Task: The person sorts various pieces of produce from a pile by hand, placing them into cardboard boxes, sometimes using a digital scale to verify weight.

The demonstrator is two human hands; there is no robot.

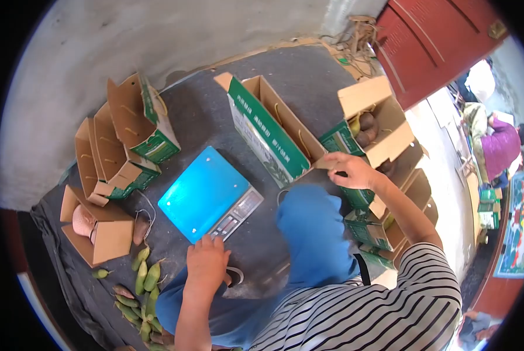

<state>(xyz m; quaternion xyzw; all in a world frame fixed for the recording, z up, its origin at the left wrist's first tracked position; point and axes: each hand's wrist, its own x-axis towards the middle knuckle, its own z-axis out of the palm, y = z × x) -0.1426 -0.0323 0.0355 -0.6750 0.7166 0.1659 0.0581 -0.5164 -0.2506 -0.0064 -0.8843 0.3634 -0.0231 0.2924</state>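
Note:
A long green-and-white cardboard box [262, 126] stands upright with its top open. My right hand [352, 169] pinches the brown end flap of this box between thumb and fingers. Left of the box lies a digital scale [203, 190] with a bare blue top plate. My left hand [208, 257] is at the scale's near edge, fingertips right by the display and keys, thumb apart from the fingers. Part of the right side of the scale faces my blue-clad knee [309, 234].
Open cartons [119, 146] stand at left; a smaller box [107, 234] holds a pink round item. Green elongated produce [148, 278] lies on the dark floor cloth. More cartons [385, 140], one with brown produce, line the right. Beyond the red door [431, 47], a person in purple [499, 146] bends.

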